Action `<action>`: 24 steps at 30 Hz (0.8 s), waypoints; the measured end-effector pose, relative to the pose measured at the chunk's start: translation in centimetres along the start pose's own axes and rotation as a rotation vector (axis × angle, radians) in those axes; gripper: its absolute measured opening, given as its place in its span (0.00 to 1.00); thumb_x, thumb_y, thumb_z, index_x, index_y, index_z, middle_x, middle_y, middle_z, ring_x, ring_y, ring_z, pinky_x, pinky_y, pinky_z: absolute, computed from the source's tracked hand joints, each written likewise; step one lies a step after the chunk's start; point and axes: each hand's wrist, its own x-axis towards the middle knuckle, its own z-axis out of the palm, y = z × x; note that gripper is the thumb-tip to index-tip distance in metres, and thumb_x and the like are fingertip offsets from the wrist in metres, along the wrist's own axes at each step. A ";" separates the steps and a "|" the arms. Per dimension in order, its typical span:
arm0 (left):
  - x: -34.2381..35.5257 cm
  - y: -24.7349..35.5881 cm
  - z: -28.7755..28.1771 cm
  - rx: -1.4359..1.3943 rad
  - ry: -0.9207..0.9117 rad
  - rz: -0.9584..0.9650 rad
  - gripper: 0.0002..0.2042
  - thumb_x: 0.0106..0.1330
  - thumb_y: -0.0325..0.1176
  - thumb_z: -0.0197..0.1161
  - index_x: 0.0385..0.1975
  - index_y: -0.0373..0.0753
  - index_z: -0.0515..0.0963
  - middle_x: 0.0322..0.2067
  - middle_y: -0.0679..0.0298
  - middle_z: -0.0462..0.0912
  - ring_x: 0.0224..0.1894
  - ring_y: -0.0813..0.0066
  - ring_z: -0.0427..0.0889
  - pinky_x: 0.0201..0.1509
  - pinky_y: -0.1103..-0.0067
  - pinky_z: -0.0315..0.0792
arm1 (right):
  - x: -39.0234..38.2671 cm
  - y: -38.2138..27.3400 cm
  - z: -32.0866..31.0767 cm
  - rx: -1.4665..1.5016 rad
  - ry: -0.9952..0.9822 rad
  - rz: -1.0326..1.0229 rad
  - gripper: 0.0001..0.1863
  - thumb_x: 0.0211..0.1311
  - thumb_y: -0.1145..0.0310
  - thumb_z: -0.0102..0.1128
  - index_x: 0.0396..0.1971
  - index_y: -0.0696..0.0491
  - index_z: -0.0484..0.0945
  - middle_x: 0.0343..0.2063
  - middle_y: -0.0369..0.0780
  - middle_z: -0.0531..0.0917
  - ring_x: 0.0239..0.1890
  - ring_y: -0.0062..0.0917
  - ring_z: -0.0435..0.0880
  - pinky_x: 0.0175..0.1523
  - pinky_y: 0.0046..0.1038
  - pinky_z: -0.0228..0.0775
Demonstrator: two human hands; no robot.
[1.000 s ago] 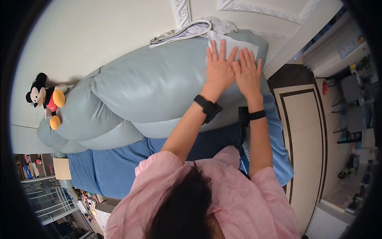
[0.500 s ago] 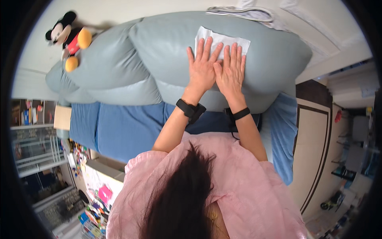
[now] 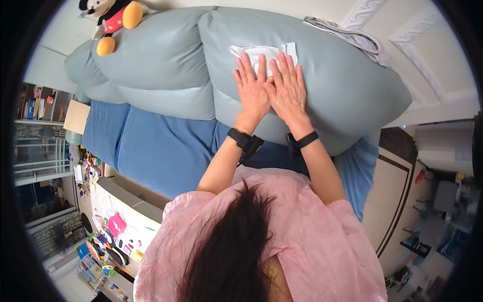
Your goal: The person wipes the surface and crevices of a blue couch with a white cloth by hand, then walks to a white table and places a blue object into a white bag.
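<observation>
A white wipe lies spread against the grey-green leather back cushion of a sofa. My left hand is flat on the wipe's lower part, fingers stretched out. Beside it, my right hand also presses flat, its fingertips on the wipe and its thumb touching or crossing the left thumb. The palms hide the wipe's lower edge. Each wrist wears a black strap with a small dark device.
Blue covers lie over the seat below. A plush toy sits atop the sofa at far left, and folded cloth rests along the back at right. Toys and small items crowd a white table at lower left.
Both hands have shifted slightly left and down across the cushion, and the wipe has moved with them and creased. The view has turned a little, so the sofa sits differently in it.
</observation>
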 end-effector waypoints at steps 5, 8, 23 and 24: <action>-1.3 7.5 2.4 -0.092 -0.100 0.214 0.27 0.68 0.45 0.51 0.68 0.54 0.61 0.72 0.45 0.42 0.72 0.38 0.41 0.69 0.45 0.42 | -5.9 4.9 -5.4 -0.238 -0.037 0.133 0.34 0.63 0.52 0.52 0.65 0.55 0.63 0.68 0.46 0.59 0.72 0.38 0.52 0.72 0.48 0.39; -2.1 11.9 3.8 -0.212 -0.153 0.275 0.25 0.68 0.44 0.53 0.67 0.59 0.64 0.72 0.48 0.44 0.73 0.41 0.42 0.69 0.45 0.42 | -9.3 7.7 -8.2 -0.362 -0.005 0.263 0.32 0.66 0.52 0.48 0.65 0.53 0.63 0.69 0.47 0.58 0.72 0.42 0.52 0.71 0.52 0.41; -1.1 -1.9 -2.8 0.255 -0.003 0.091 0.27 0.68 0.41 0.51 0.68 0.49 0.60 0.71 0.62 0.54 0.74 0.52 0.45 0.69 0.43 0.36 | 0.2 -2.2 1.1 0.000 -0.013 -0.043 0.32 0.63 0.57 0.53 0.66 0.54 0.62 0.69 0.48 0.55 0.72 0.46 0.48 0.73 0.48 0.38; -1.1 -2.9 -3.1 0.151 0.030 0.019 0.27 0.68 0.40 0.51 0.68 0.48 0.60 0.71 0.62 0.54 0.74 0.51 0.44 0.69 0.44 0.37 | 0.9 -2.8 1.7 0.011 -0.010 -0.066 0.33 0.62 0.58 0.54 0.65 0.55 0.63 0.68 0.47 0.58 0.72 0.44 0.49 0.73 0.46 0.39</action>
